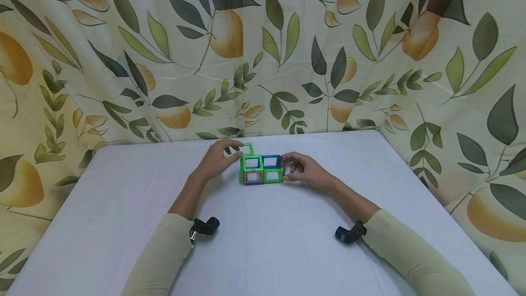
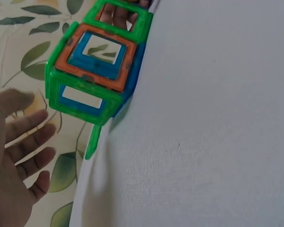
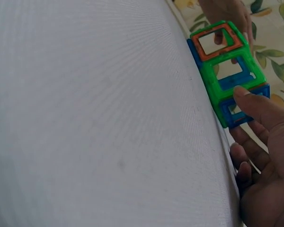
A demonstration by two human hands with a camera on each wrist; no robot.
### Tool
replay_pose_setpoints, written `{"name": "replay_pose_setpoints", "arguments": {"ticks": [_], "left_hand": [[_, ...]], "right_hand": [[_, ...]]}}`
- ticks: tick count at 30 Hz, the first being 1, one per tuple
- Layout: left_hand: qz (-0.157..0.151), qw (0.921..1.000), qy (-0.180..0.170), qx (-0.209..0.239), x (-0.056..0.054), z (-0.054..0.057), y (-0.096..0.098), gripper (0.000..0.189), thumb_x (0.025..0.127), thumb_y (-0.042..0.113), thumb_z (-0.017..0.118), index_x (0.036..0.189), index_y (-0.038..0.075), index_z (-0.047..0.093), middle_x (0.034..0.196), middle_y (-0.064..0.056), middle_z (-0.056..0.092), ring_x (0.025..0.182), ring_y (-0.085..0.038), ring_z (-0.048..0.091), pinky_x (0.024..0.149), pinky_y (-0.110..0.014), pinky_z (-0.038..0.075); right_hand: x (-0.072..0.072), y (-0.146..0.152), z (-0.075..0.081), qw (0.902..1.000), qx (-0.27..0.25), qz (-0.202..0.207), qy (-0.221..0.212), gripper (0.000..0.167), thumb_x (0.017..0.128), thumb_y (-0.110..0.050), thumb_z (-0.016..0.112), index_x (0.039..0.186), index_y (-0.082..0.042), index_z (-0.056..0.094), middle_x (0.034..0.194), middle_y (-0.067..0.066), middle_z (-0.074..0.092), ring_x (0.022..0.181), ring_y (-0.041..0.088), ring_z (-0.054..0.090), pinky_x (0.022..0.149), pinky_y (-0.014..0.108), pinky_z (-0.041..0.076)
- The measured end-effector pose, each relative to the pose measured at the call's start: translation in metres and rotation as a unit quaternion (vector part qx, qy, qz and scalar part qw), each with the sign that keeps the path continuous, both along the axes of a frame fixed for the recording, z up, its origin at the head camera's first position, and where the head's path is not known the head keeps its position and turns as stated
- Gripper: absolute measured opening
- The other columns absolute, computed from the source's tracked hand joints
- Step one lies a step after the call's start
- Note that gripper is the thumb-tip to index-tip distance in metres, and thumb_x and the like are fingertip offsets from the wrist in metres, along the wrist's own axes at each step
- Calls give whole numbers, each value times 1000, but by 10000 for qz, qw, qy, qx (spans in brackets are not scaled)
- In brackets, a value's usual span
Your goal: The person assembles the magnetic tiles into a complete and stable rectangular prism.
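Observation:
A block of see-through magnetic tiles, two boxes side by side, stands on the white table. Its square frames are green, blue and orange. At the back left, a green square tile stands up beyond the top. Beside that tile is my left hand; in the left wrist view its fingers are spread loosely, with a small gap to the block. My right hand holds the block's right end. In the right wrist view the thumb presses on the green front tile, other fingers behind.
White cloth covers the table. A curtain printed with fruit and leaves hangs close behind the table's far edge. Black wrist cameras sit at both sleeve cuffs.

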State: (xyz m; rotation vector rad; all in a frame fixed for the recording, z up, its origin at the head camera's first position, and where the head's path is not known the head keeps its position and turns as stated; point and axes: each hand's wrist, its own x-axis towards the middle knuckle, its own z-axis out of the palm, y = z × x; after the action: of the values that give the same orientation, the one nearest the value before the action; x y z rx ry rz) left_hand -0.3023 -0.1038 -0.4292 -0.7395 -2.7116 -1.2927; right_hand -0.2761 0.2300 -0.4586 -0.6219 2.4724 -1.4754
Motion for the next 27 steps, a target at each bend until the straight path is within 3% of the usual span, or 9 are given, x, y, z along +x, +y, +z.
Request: {"name": "replay_pose_setpoints", "arguments": {"ticks": [9,17,21,27], "left_hand": [[385,9991,9,197,-16,-4,-6,36,101,13,67,135,0,67,124,-20,67,111,-38,60,94,-50,49],[598,9974,-390,7,-30,-9,-4,43,99,13,71,139,-1,65,132,-20,64,120,-38,57,99,-50,49],[615,9956,-585,-410,-36,-13,-5,48,97,17,74,141,0,64,139,-19,63,129,-38,56,107,-52,45],[654,9889,-612,-1182,-46,-21,-6,62,92,23,83,146,3,60,141,-17,62,135,-39,47,112,-56,37]], "right_hand": [[1,0,0,10000,-53,-14,-56,59,88,-9,85,141,-4,61,119,11,61,99,32,51,76,28,43],[1,1,-1,10000,-29,-1,8,58,88,-9,85,142,-5,61,119,11,61,98,32,51,76,28,43],[1,1,-2,10000,-35,14,-7,59,89,-9,84,142,-6,61,119,9,62,98,30,52,76,28,44],[0,2,-1,10000,-6,4,-5,59,88,-10,85,142,-6,61,117,9,62,97,30,52,75,28,43]]}}
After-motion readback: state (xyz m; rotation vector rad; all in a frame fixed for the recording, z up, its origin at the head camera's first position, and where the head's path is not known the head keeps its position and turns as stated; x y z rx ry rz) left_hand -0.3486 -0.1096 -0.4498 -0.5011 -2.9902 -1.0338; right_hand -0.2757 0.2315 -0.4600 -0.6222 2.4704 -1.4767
